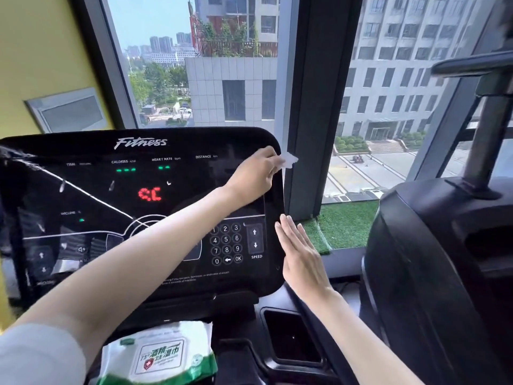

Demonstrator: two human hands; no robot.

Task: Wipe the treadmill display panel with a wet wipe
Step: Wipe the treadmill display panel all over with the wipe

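Left hand point(256, 173) pinches wet wipe point(288, 160) at display panel point(138, 207) 2 o'clock corner, prob. finishing edge pass. Right hand point(301, 252) flat, fingers released, steadying 4 o'clock edge.

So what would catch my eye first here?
Probably the glossy black display panel filling the left, with red digits glowing mid-screen. The left hand reaches across it, pinching a white wet wipe at its upper right corner, while the right hand lies flat against its right edge.

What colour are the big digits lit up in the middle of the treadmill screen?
Red, on the black display panel; the big digits show best in the head view.
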